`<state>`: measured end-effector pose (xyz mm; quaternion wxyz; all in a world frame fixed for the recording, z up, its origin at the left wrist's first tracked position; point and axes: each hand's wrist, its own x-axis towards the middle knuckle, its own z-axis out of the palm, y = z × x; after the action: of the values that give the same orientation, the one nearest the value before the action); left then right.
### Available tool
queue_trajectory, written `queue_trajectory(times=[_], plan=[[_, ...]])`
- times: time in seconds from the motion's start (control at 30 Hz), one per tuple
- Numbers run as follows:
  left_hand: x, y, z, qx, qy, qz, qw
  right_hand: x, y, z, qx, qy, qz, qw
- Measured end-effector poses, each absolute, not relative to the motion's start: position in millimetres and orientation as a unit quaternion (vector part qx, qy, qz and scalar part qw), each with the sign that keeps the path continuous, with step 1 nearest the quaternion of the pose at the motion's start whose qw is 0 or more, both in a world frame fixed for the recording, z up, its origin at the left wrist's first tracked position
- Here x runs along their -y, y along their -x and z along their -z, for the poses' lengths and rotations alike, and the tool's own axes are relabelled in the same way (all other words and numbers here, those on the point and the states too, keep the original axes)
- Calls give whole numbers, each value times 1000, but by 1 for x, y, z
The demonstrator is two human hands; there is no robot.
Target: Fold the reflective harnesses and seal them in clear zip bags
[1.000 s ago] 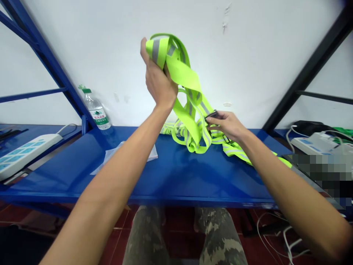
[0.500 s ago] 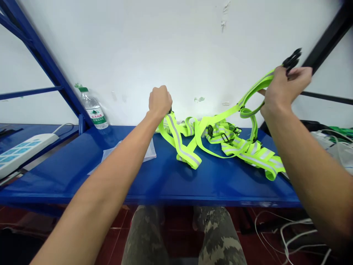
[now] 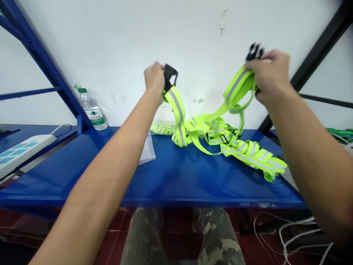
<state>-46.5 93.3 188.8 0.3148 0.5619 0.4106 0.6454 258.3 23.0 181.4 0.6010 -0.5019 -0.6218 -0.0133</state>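
My left hand [image 3: 154,79] is closed on a black buckle socket [image 3: 170,76], which sits at one end of a neon yellow reflective strap [image 3: 178,110]. On the other side, my right hand [image 3: 271,71] pinches the pronged buckle half [image 3: 255,51] with its looped strap end [image 3: 238,84]. Both halves are raised above the shelf and stand well apart. Below and between my hands lies a tangled heap of similar grey-striped straps [image 3: 242,149] with black sliders. My right fingertips are partly hidden.
The straps rest on a blue metal shelf [image 3: 176,184] against a white wall. A water bottle [image 3: 93,110] and a white power strip [image 3: 24,152] stand to the left. A clear plastic bag [image 3: 148,151] lies beside my left forearm. White cables [image 3: 295,235] hang at lower right.
My left hand has risen, bringing its buckle half into sight. My right hand has moved left and slightly up, so the two buckle halves are closer together.
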Motion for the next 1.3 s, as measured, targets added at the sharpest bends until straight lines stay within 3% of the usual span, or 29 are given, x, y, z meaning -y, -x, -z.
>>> queue_trajectory(times=[0.17, 0.3, 0.4, 0.57, 0.7, 0.9, 1.03, 1.13, 1.2, 1.3], plan=[[-59, 27, -143, -438, -663, -512, 326, -17, -204, -137, 602, 530, -86, 590], [-51, 33, -116, -436, -795, -286, 310, -16, -193, -124, 640, 516, -144, 550], [-57, 28, -89, -438, -856, -103, 255, -12, -191, -118, 649, 497, -165, 552], [-64, 0, -32, -508, -851, -24, 128, 3, -196, -111, 707, 456, -196, 504], [-66, -4, -26, -518, -853, -56, 43, 18, -213, -113, 759, 475, -214, 390], [-68, 18, -90, -541, -794, -265, -80, 17, -237, -101, 808, 527, -138, 225], [-63, 29, -125, -542, -753, -369, -53, 8, -245, -84, 813, 556, -101, 139], [-61, 36, -135, -550, -724, -416, 12, 9, -242, -83, 788, 593, -142, 83], [-61, 37, -137, -549, -716, -429, 48, 10, -236, -89, 775, 596, -176, 115], [-61, 32, -140, -517, -724, -445, 106, 6, -221, -105, 754, 564, -168, 293]])
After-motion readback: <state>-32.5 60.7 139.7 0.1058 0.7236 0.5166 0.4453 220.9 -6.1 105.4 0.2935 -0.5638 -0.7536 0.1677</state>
